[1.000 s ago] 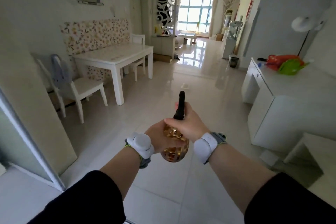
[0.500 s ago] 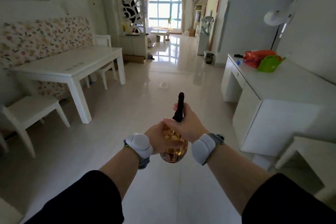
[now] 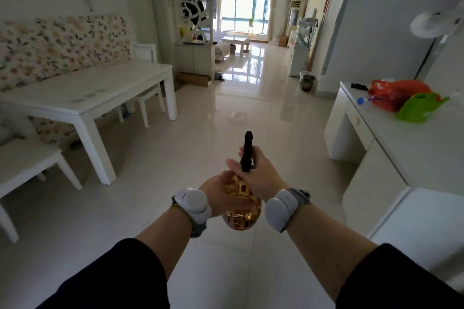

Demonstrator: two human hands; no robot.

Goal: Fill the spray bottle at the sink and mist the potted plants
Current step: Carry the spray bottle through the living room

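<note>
The round amber faceted-glass spray bottle (image 3: 241, 214) was held above the tiled floor (image 3: 226, 271), its long axis pointing ahead, black sprayer head (image 3: 247, 149) leading. The left hand (image 3: 215, 192) cupped its belly. The right hand (image 3: 259, 177), nearer the head, had its grip wrapped round it.

Daylight from far window (image 3: 244, 5), upper centre, blown out. Glare streak on glossy floor (image 3: 247, 68) beneath it. Foreground dimmer; lower corners near black (dark sleeves (image 3: 113, 278)). Wide-angle bowing at left and right edges. Table (image 3: 82, 93) at left slightly soft.
</note>
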